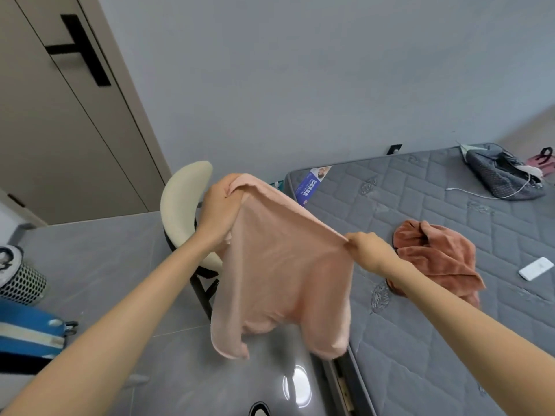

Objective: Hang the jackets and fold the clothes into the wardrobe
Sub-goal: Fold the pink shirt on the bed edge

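A pale pink garment [285, 280] hangs in the air between my two hands, over the floor beside the bed. My left hand [217, 210] grips its upper left edge, bunched in the fingers. My right hand [368, 246] pinches the upper right corner. The cloth is stretched taut between them and its two lower ends dangle free. A crumpled rust-orange garment [441, 256] lies on the grey quilted mattress [435, 340] just behind my right wrist.
A cream-backed chair [180, 205] stands behind the pink garment. The wardrobe door [60, 115] with a black handle is at upper left. A dark bag [504, 175], a cable and a white phone [536, 268] lie on the mattress. A mesh basket [21, 277] and a blue case [27, 328] sit at left.
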Action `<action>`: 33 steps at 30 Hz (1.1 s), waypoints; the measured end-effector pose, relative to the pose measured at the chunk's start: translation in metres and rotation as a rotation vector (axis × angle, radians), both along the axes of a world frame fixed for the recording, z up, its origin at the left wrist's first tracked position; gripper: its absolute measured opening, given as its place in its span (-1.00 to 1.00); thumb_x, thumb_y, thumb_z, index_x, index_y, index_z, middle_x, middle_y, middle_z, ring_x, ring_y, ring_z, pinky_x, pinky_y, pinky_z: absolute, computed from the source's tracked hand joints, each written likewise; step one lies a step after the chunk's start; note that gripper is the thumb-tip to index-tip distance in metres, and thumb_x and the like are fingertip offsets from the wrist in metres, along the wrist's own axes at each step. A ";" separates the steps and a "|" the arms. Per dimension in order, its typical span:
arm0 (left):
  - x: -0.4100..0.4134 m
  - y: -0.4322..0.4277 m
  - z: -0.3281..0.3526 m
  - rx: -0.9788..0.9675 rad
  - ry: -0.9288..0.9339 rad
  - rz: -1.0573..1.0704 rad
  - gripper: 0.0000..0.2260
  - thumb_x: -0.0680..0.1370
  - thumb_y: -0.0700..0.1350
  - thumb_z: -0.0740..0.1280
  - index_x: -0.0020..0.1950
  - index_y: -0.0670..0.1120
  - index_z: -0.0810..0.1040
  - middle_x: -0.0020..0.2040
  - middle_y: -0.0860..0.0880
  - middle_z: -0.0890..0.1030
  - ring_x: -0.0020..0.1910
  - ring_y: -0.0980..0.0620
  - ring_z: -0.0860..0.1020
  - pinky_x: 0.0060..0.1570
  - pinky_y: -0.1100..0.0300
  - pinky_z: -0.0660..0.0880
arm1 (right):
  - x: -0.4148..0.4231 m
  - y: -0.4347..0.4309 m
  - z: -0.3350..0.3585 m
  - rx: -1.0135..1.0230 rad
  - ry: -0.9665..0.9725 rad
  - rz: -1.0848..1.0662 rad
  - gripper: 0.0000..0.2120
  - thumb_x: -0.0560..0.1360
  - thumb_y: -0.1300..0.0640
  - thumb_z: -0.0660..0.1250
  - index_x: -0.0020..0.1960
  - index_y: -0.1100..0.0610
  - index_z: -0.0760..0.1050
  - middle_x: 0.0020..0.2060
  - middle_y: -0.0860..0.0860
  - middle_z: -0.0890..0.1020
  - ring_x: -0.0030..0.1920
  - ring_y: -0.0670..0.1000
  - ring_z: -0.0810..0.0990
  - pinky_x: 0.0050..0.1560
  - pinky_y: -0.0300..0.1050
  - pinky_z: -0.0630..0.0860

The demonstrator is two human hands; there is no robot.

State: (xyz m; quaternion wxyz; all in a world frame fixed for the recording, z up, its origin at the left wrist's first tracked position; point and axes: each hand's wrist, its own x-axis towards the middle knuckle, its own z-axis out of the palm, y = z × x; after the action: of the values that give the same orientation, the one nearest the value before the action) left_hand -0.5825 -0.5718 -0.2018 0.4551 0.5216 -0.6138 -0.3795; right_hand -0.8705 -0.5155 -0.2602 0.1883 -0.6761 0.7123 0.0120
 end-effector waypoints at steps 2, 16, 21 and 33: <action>0.013 -0.007 -0.010 0.035 -0.011 0.044 -0.79 0.56 -0.19 0.18 -0.04 0.01 0.60 -0.14 0.13 0.60 -0.09 0.11 0.52 -0.13 0.25 0.38 | -0.002 -0.004 0.000 -0.161 -0.017 -0.090 -0.88 0.57 0.25 0.11 -0.06 0.16 0.42 -0.10 0.20 0.62 -0.04 0.27 0.56 -0.18 0.06 0.46; 0.022 -0.107 -0.039 0.107 -0.796 -0.042 -0.63 0.45 0.19 0.39 -0.40 -0.01 0.41 -0.41 0.06 0.52 -0.30 -0.06 0.53 -0.38 0.16 0.33 | -0.044 -0.099 0.035 0.068 -0.096 -0.200 -0.54 0.25 -0.34 0.47 -0.04 -0.05 0.57 -0.07 -0.05 0.58 0.04 0.05 0.57 0.06 -0.07 0.51; -0.009 -0.176 -0.046 0.060 -0.853 0.053 -0.62 0.51 0.16 0.28 -0.43 0.00 0.40 -0.43 0.08 0.45 -0.30 -0.09 0.49 -0.38 0.18 0.25 | -0.071 -0.157 0.012 0.208 0.189 -0.098 -0.77 0.34 0.10 0.48 -0.05 -0.04 0.51 -0.07 -0.02 0.59 0.07 0.11 0.59 -0.08 -0.08 0.51; -0.054 -0.365 -0.007 -0.111 -0.658 0.268 -0.80 0.61 -0.14 0.18 -0.03 -0.19 0.56 -0.05 -0.22 0.61 -0.04 -0.26 0.54 -0.15 0.03 0.35 | -0.120 -0.369 0.048 -0.443 -0.070 -0.367 -0.62 0.53 0.31 0.06 0.30 0.12 0.41 0.17 0.18 0.52 0.14 0.24 0.50 -0.06 0.02 0.38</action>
State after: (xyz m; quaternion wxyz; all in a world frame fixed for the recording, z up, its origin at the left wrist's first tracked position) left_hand -0.6369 -0.9366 -0.2083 0.3065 0.6662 -0.6734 -0.0940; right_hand -0.9909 -0.8844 -0.2123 0.0595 -0.5606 0.8009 -0.2015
